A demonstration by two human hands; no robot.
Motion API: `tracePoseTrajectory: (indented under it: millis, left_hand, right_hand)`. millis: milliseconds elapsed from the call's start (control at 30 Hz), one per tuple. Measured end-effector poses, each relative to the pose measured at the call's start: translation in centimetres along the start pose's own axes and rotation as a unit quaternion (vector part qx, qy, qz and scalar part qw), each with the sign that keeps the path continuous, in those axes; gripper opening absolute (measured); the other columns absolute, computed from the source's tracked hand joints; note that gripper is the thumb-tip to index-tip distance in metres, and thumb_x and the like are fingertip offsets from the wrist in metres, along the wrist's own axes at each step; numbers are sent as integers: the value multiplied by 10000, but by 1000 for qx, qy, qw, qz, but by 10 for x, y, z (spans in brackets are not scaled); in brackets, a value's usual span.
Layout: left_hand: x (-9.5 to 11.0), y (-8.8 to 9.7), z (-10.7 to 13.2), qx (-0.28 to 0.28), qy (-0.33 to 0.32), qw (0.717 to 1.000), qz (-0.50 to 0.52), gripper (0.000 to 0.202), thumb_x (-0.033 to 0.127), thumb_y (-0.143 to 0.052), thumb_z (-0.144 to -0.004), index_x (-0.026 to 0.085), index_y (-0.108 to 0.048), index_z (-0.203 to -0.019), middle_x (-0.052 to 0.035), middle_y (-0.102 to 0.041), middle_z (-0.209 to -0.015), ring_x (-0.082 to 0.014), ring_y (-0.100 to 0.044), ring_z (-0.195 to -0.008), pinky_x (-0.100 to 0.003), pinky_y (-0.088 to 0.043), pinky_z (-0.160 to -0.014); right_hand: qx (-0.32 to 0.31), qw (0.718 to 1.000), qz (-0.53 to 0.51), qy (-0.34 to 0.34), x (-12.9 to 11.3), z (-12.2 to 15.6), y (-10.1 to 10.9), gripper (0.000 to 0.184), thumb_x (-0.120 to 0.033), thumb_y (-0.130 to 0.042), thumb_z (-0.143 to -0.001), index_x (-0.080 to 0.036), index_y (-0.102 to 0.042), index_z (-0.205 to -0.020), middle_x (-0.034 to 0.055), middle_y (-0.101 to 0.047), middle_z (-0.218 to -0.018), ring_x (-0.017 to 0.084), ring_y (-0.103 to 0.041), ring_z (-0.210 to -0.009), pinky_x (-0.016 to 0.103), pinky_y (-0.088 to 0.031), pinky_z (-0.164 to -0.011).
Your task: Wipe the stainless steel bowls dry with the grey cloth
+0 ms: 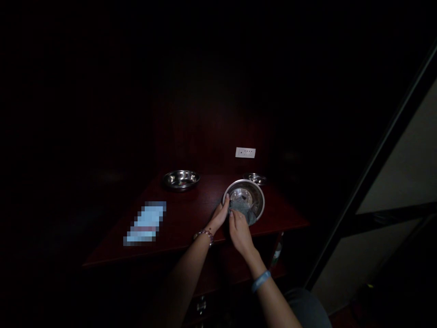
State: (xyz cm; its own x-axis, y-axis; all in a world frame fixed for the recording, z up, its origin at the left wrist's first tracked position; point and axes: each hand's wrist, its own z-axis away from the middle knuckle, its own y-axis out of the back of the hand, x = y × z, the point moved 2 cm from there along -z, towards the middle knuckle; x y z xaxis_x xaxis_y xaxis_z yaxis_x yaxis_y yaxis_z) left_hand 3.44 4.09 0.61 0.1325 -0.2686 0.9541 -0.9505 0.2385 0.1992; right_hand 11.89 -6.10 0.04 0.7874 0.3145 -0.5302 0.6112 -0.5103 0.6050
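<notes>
A steel bowl (260, 200) is tilted toward me above the front of the dark red tabletop. My left hand (219, 216) grips its left rim, thumb on the inner side. In my right hand (239, 230) is a grey-green cloth (241, 207), bunched against the inside of the bowl and hanging over its lower rim. The right fingers are closed on the cloth, their tips partly hidden by it.
A shallow steel dish (181, 179) stands at the back left of the tabletop (201, 207). Another steel dish (256, 178) is behind the bowl. A blurred-out pale blue item (146, 224) lies at left. A white socket panel (245, 152) is on the back wall. A bottle (277, 253) shows below the right edge.
</notes>
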Motion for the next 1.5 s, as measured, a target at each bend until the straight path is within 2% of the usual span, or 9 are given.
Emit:
tracePoseTrajectory:
  millis: [133, 267, 433, 567, 800, 1000, 1167, 1300, 1500]
  left_hand:
    - [1, 0, 1, 13, -1, 1000, -6, 708, 628, -261, -992, 128, -635, -1326, -133, -661, -1367, -231, -584, -1323, -302, -381, -1158]
    - [4, -1, 2, -1, -20, 1000, 6, 712, 612, -256, -998, 110, -592, -1376, -147, -628, -1408, -237, -559, -1350, -334, -358, -1181]
    - [1, -2, 1, -3, -25, 1000, 14, 704, 608, -261, -1000, 118, -579, -1393, -150, -609, -1431, -238, -548, -1362, -344, -339, -1195]
    - [0, -3, 0, 9, -19, 1000, 15, 689, 597, -284, -1001, 111, -587, -1384, -161, -603, -1433, -240, -546, -1365, -346, -346, -1191]
    - [4, -4, 2, 9, -21, 999, 38, 654, 586, -305, -1005, 136, -581, -1390, -135, -625, -1415, -240, -588, -1317, -346, -410, -1155]
    - [2, -5, 1, -2, -48, 996, 71, 660, 610, -350, -988, 121, -604, -1350, -152, -651, -1377, -249, -618, -1275, -365, -437, -1132]
    - [1, -5, 0, -20, -68, 995, 74, 711, 664, -368, -962, 96, -628, -1300, -170, -675, -1332, -256, -647, -1222, -364, -463, -1097]
    - [2, -4, 0, -18, -67, 995, 72, 722, 686, -390, -944, 101, -632, -1291, -168, -691, -1305, -261, -654, -1208, -372, -471, -1084]
    - [3, -9, 1, -25, -84, 992, 94, 683, 632, -398, -965, 109, -579, -1366, -156, -634, -1399, -245, -615, -1273, -365, -430, -1130]
  right_hand:
    - [-46, 998, 43, 24, 7, -4, 8, 544, -378, -222, -1067, -152, -588, -1400, 121, -650, -1378, 233, -592, -1289, 403, -444, -1129]
    - [-74, 992, 97, 43, 16, 0, 15, 511, -360, -251, -1068, -185, -550, -1443, 91, -616, -1434, 224, -573, -1314, 414, -441, -1137]
    - [-82, 989, 118, 34, 22, 7, 20, 487, -388, -317, -1063, -216, -530, -1464, 58, -632, -1420, 225, -563, -1323, 406, -480, -1110]
    - [-89, 986, 131, 51, 27, 12, 26, 479, -378, -320, -1066, -209, -547, -1452, 27, -610, -1447, 213, -487, -1405, 392, -438, -1160]
    - [-100, 971, 196, 98, 44, 12, 46, 457, -380, -392, -1051, -189, -581, -1421, 49, -623, -1429, 226, -410, -1468, 415, -392, -1194]
    - [-109, 952, 253, 132, 61, -1, 73, 405, -386, -425, -1039, -247, -642, -1352, 37, -652, -1389, 251, -402, -1477, 545, -202, -1261]
    - [-116, 941, 284, 145, 73, -21, 89, 411, -390, -456, -1022, -236, -635, -1359, 43, -607, -1439, 243, -380, -1491, 518, -163, -1275]
    - [-93, 940, 292, 148, 76, -26, 89, 432, -340, -488, -1002, -191, -603, -1391, 75, -560, -1481, 245, -407, -1476, 505, -172, -1278]
    - [-74, 950, 285, 105, 68, -6, 70, 450, -398, -456, -1019, -198, -602, -1396, 87, -561, -1481, 271, -370, -1496, 545, -180, -1262]
